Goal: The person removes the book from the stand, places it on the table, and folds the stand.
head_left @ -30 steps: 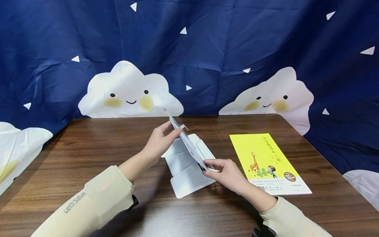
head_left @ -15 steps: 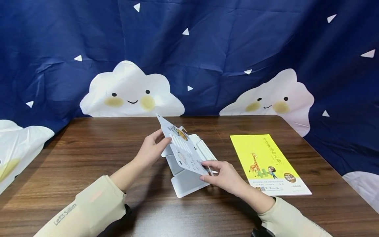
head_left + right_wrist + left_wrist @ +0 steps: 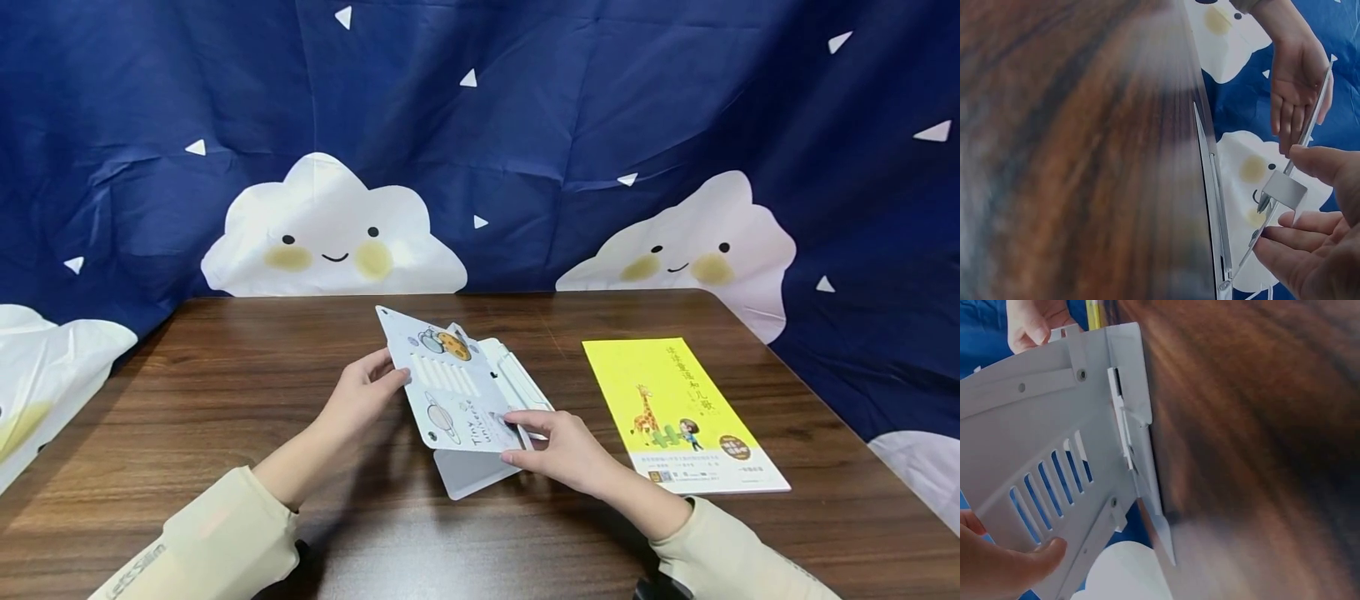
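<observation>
A folding metal book stand is raised at a slant in both hands. Its pale panel (image 3: 442, 392) carries planet drawings, the words "Tiny universe" and a row of slots. My left hand (image 3: 363, 390) pinches the panel's left edge. At the lower right corner, my right hand (image 3: 566, 448) grips the panel by a small clip, which the right wrist view shows as a flat metal tab (image 3: 1285, 189). Beneath the panel spreads the white base plate (image 3: 472, 473), mostly hidden from the head. The left wrist view shows the panel's plain underside (image 3: 1041, 450) with riveted strips.
A yellow book (image 3: 652, 375) with a giraffe on its cover lies flat to the right of the stand. The wooden table (image 3: 247, 392) ends at a dark blue curtain (image 3: 510, 125) printed with clouds.
The panel has turned from nearly edge-on to showing its printed face, tilting down to the left. My left hand has moved left and down with it; the right stays near the same corner.
</observation>
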`<control>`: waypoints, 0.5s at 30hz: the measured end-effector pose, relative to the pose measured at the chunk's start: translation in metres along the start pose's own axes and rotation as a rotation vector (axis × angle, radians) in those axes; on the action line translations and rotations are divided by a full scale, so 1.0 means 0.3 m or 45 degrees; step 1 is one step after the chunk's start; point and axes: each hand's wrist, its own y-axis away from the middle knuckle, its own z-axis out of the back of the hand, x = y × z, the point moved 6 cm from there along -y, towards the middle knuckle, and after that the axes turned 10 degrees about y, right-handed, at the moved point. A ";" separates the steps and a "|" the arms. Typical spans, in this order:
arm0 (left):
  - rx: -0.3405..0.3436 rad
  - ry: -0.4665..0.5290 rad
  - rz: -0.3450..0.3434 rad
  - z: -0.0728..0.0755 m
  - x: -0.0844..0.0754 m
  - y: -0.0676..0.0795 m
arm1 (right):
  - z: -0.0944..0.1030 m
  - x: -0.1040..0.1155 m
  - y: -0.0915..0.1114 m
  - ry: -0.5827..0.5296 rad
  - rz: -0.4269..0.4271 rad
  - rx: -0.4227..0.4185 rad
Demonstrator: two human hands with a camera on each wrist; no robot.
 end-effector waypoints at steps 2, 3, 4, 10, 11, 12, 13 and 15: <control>-0.011 0.057 0.026 0.007 0.011 0.007 | -0.003 0.000 0.000 0.029 -0.002 0.006; -0.012 0.080 0.037 0.010 0.016 0.012 | -0.005 0.001 0.000 0.033 -0.003 0.012; -0.017 0.091 0.049 0.013 0.022 0.015 | -0.007 0.001 0.000 0.037 -0.004 0.021; -0.034 0.116 0.099 0.036 0.062 0.040 | -0.013 0.006 0.002 0.190 0.014 0.056; -0.036 0.112 0.105 0.040 0.069 0.043 | -0.014 0.007 0.002 0.215 0.012 0.064; -0.037 0.107 0.111 0.044 0.077 0.047 | -0.016 0.008 0.003 0.229 0.009 0.074; -0.042 0.097 0.116 0.049 0.084 0.050 | -0.018 0.008 0.004 0.222 0.003 0.090; -0.047 0.072 0.131 0.057 0.097 0.056 | -0.022 0.011 0.006 0.210 0.003 0.119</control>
